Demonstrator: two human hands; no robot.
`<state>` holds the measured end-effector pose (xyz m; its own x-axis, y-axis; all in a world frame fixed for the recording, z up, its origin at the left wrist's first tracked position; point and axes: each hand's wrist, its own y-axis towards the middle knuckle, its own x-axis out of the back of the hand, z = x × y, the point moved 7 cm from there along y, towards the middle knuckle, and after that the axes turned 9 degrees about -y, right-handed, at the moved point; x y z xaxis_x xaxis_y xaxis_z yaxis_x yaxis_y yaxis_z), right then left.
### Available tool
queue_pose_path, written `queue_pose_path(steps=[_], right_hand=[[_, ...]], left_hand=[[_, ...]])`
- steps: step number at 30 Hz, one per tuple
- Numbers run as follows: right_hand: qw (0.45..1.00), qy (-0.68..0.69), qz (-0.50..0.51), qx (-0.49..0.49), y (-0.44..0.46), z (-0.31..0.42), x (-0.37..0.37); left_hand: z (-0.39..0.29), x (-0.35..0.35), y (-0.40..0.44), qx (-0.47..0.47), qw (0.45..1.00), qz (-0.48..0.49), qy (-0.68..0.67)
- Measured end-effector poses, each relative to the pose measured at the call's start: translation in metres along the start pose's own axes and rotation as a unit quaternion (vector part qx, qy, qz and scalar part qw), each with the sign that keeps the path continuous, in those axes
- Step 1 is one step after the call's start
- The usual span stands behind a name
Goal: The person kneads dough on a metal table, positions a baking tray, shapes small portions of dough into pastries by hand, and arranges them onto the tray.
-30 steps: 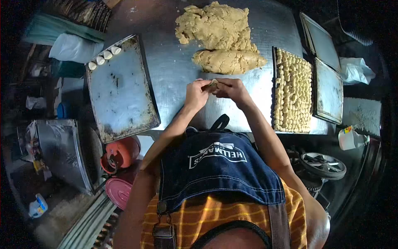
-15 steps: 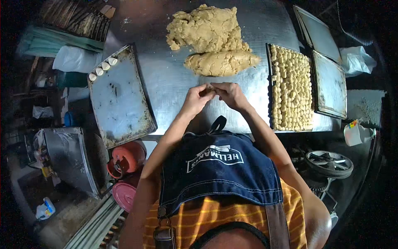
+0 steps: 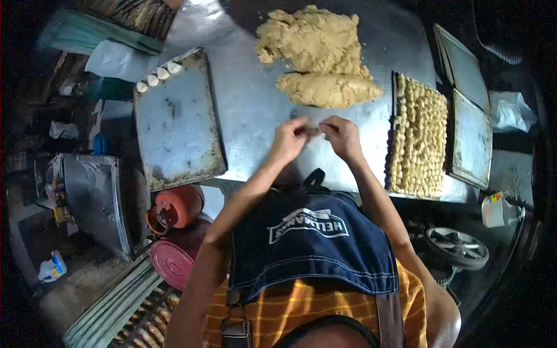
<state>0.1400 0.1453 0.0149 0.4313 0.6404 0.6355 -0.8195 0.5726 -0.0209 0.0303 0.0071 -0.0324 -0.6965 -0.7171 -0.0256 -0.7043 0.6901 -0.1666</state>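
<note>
My left hand [image 3: 289, 141] and my right hand [image 3: 343, 138] are held close together over the metal table, just in front of a rounded log of pale yellow dough [image 3: 331, 90]. Motion blurs the left fingertips, so their grip is unclear. The right fingers are curled in a pinch; whatever small thing lies between the hands cannot be made out. Behind the log sits a big crumbly mass of the same dough [image 3: 316, 43], touching it.
On the left lies a worn baking tray [image 3: 177, 124] with several white pieces [image 3: 162, 73] along its far edge. At right, a tray is covered with rows of small dough pieces [image 3: 419, 136]. Flat metal trays [image 3: 471, 139] rest beyond it. An orange gas cylinder [image 3: 181, 206] stands below left.
My hands were touching at the fingertips and are now slightly apart, the left one moving. The whole view has shifted and turned a little; the dough and trays look the same.
</note>
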Motion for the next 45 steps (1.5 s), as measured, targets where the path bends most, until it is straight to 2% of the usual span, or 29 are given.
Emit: queue_pose_path(steps=[2,3,5,6,8,10,11,13,15,17,18,19,20,21,23,25,30,32,33,35,37,38,40,42,45], right_hand=[[0.993,-0.082,-0.076,0.039,0.002,0.021,0.007],[0.993,-0.074,-0.074,0.050,0.001,0.031,0.002],[0.992,-0.077,-0.099,-0.025,-0.002,0.034,0.004],[0.992,-0.077,-0.102,-0.022,0.002,0.040,0.008],[0.996,0.039,-0.016,-0.079,0.005,0.037,0.008],[0.975,0.156,0.068,-0.141,-0.005,0.030,0.003],[0.975,0.157,0.063,-0.144,-0.007,0.026,0.007],[0.957,0.077,0.232,-0.156,-0.008,0.012,-0.009],[0.904,0.000,0.392,-0.170,-0.022,-0.013,-0.022],[0.927,0.051,0.314,-0.197,-0.025,-0.045,-0.032],[0.972,-0.080,0.203,-0.089,-0.013,-0.043,-0.021],[0.982,-0.129,0.125,-0.059,-0.012,-0.047,-0.013],[0.983,-0.178,0.047,-0.032,-0.012,-0.043,-0.002],[0.981,-0.187,0.032,-0.048,-0.011,-0.061,-0.007],[0.979,-0.191,0.025,-0.065,-0.018,-0.085,-0.005],[0.961,-0.238,0.078,-0.118,-0.028,-0.104,0.000],[0.989,-0.102,0.033,-0.099,-0.052,-0.133,0.034],[0.984,-0.074,-0.005,-0.161,-0.047,-0.120,0.041],[0.984,-0.081,-0.004,-0.158,-0.034,-0.112,0.034],[0.958,-0.216,-0.086,-0.165,-0.006,-0.103,0.029],[0.944,-0.256,-0.120,-0.169,0.013,-0.103,0.009],[0.931,-0.287,-0.150,-0.169,0.018,-0.104,-0.001],[0.897,-0.349,-0.212,-0.170,0.021,-0.099,-0.009],[0.890,-0.371,-0.207,-0.164,0.022,-0.096,-0.011],[0.886,-0.397,-0.189,-0.146,0.015,-0.091,-0.019]], left_hand=[[0.002,-0.003,0.004,-0.005,0.997,0.079,0.004],[-0.006,-0.002,0.003,0.003,0.995,0.091,0.026],[-0.007,-0.003,0.005,0.037,0.991,0.109,-0.074],[-0.003,0.003,0.010,0.033,0.991,0.109,-0.073],[0.011,0.003,0.016,0.047,0.984,0.152,-0.079],[0.030,-0.005,0.013,0.068,0.974,0.201,-0.085],[0.023,-0.009,0.012,0.069,0.972,0.206,-0.085],[-0.013,-0.023,0.009,-0.075,0.959,0.265,0.068],[-0.049,-0.045,-0.005,-0.216,0.899,0.316,0.214],[-0.065,-0.063,-0.007,-0.194,0.919,0.260,0.223],[-0.053,-0.075,-0.005,-0.198,0.916,0.271,0.218],[-0.033,-0.069,0.005,-0.114,0.973,0.179,0.092],[-0.011,-0.065,0.009,-0.019,0.996,0.082,-0.033],[-0.015,-0.081,0.007,-0.012,0.995,0.096,-0.031],[-0.031,-0.103,0.003,-0.072,0.977,0.136,0.150],[-0.048,-0.112,0.001,-0.132,0.922,0.157,0.329],[0.009,-0.128,-0.004,-0.180,0.903,0.167,0.352],[0.014,-0.124,-0.012,-0.204,0.899,0.153,0.357],[0.011,-0.121,-0.013,-0.236,0.888,0.146,0.367],[0.006,-0.117,-0.020,-0.297,0.864,0.136,0.384],[-0.039,-0.093,-0.020,-0.178,0.956,0.122,0.197],[-0.032,-0.079,-0.016,-0.176,0.958,0.126,0.188],[-0.017,-0.021,-0.002,-0.205,0.973,0.023,0.107],[-0.008,0.031,0.005,-0.135,0.975,0.033,0.175],[-0.011,0.085,0.001,-0.097,0.989,0.005,0.115]])
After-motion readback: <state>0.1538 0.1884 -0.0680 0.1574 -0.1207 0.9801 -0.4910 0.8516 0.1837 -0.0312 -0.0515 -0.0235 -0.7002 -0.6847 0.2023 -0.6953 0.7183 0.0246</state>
